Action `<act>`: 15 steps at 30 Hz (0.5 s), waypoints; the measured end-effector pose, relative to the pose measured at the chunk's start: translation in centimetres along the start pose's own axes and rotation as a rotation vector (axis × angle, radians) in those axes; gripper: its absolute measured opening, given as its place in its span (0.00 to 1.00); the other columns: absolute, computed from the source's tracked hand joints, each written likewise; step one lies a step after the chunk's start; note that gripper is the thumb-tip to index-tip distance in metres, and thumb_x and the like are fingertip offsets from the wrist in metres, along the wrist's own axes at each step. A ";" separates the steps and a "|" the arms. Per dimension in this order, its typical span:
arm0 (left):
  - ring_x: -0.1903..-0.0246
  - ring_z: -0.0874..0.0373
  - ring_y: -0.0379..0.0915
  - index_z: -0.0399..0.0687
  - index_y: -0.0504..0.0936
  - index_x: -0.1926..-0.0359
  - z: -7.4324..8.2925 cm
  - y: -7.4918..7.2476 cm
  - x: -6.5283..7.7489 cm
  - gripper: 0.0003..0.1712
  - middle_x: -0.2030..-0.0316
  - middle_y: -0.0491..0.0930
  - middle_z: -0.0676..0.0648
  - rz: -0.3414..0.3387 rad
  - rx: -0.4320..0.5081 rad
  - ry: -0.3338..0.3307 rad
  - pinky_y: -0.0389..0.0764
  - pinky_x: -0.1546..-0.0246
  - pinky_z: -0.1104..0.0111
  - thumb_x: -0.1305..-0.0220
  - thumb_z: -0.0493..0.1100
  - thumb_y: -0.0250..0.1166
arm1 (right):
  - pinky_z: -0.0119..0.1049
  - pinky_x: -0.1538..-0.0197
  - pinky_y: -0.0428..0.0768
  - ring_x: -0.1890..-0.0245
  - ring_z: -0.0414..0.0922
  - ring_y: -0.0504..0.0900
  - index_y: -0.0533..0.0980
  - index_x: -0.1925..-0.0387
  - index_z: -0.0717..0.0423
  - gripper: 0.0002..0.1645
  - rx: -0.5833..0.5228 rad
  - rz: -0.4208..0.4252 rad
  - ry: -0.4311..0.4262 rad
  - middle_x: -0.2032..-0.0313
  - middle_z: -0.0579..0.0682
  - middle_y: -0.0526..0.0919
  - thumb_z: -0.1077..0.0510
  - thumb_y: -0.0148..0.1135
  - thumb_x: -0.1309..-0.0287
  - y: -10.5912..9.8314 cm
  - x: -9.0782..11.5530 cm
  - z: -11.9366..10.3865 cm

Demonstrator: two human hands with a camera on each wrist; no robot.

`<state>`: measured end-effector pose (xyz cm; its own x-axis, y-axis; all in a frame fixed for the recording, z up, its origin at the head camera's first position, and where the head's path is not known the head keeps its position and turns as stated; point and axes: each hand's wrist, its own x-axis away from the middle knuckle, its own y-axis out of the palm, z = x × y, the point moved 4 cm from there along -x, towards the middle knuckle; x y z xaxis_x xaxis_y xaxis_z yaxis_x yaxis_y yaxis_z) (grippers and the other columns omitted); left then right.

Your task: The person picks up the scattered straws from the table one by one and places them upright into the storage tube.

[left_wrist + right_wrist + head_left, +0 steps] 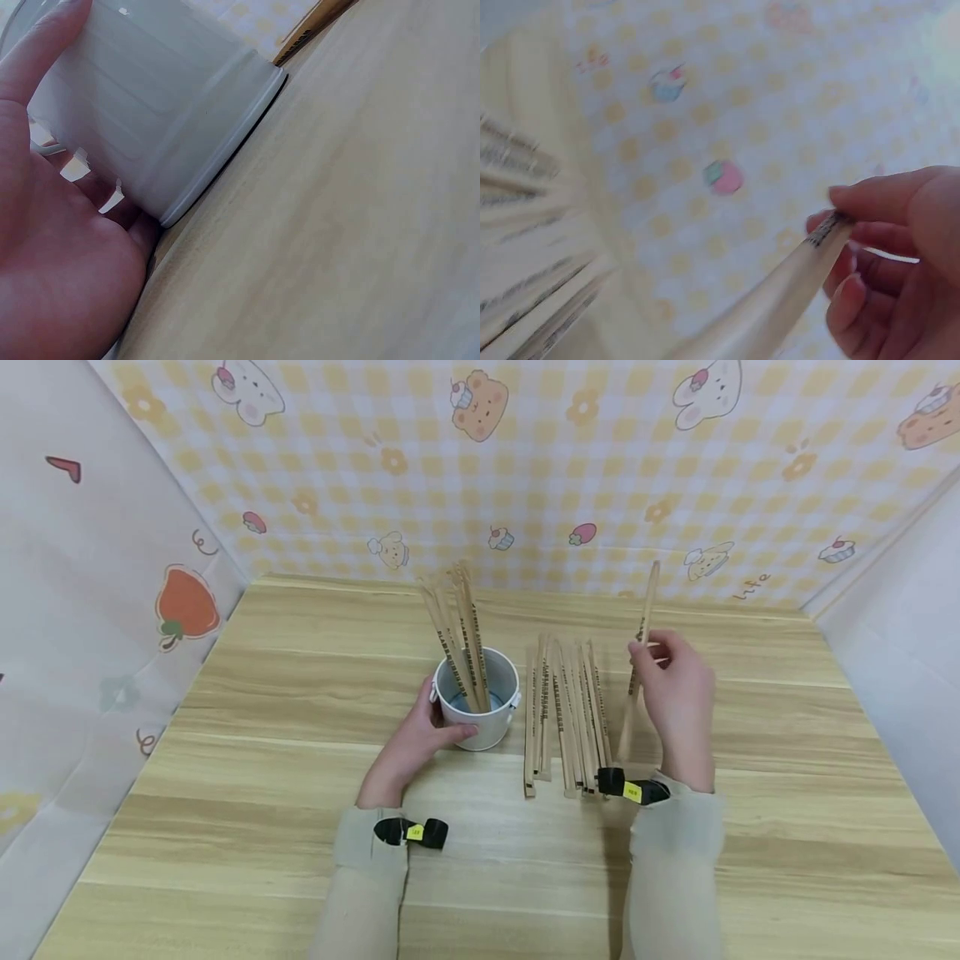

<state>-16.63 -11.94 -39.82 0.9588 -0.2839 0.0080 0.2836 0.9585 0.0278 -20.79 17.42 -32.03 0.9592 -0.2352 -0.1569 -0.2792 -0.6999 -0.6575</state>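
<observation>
My left hand holds a small white metal bucket standing upright on the table, the thumb along its front and the fingers round its far left side. Several paper-wrapped chopsticks lean in the bucket, tops tilted to the back left. In the left wrist view the bucket's wall meets the tabletop along its base rim. Between thumb and fingertips my right hand pinches one packet of wrapped chopsticks near its middle, printed side showing, nearly upright. The right wrist view shows this packet slanting down from the fingertips.
Several more wrapped chopsticks lie side by side on the wooden table, between the bucket and my right hand. A yellow checked cloth with cartoon prints hangs behind the table. Pale sheets border the sides.
</observation>
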 end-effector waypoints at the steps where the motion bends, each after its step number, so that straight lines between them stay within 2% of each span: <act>1: 0.38 0.48 0.50 0.56 0.42 0.32 0.0 0.0 0.0 0.55 0.37 0.53 0.45 0.000 0.001 -0.002 0.54 0.39 0.57 0.54 0.36 0.69 | 0.31 0.73 0.73 0.72 0.42 0.76 0.75 0.53 0.54 0.22 -0.036 0.035 -0.004 0.67 0.49 0.80 0.45 0.53 0.43 -0.3 0.1 -0.5; 5: 0.39 0.49 0.51 0.56 0.42 0.32 0.1 0.0 0.0 0.55 0.37 0.53 0.45 0.001 0.002 -0.005 0.56 0.40 0.58 0.54 0.35 0.68 | 0.27 0.77 0.73 0.73 0.40 0.75 0.77 0.58 0.52 0.19 -0.223 0.154 -0.042 0.71 0.47 0.79 0.45 0.57 0.46 -1.5 1.0 -2.6; 7: 0.39 0.48 0.51 0.56 0.43 0.32 0.1 0.0 0.0 0.54 0.37 0.54 0.45 0.000 0.002 -0.006 0.56 0.40 0.58 0.54 0.35 0.68 | 0.27 0.78 0.73 0.74 0.42 0.76 0.77 0.60 0.55 0.17 -0.345 0.198 -0.086 0.71 0.49 0.80 0.48 0.59 0.47 -2.1 1.7 -4.1; 10: 0.39 0.47 0.51 0.54 0.43 0.32 0.2 0.0 0.0 0.54 0.37 0.54 0.43 0.001 -0.006 -0.003 0.55 0.40 0.58 0.53 0.35 0.68 | 0.28 0.78 0.75 0.75 0.44 0.77 0.76 0.63 0.62 0.16 -0.511 0.243 -0.178 0.71 0.53 0.81 0.53 0.61 0.49 -2.8 3.0 -6.5; 15: 0.38 0.47 0.50 0.54 0.43 0.32 0.2 0.0 0.0 0.54 0.37 0.53 0.44 0.004 -0.009 -0.010 0.55 0.40 0.58 0.54 0.35 0.68 | 0.28 0.78 0.76 0.75 0.45 0.78 0.75 0.65 0.68 0.12 -0.642 0.289 -0.363 0.70 0.58 0.80 0.62 0.61 0.49 -2.7 5.0 -10.0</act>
<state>-16.61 -11.95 -39.60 0.9597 -0.2804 0.0184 0.2800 0.9598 0.0192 -15.72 11.35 -23.66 0.7683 -0.3097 -0.5602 -0.3849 -0.9228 -0.0176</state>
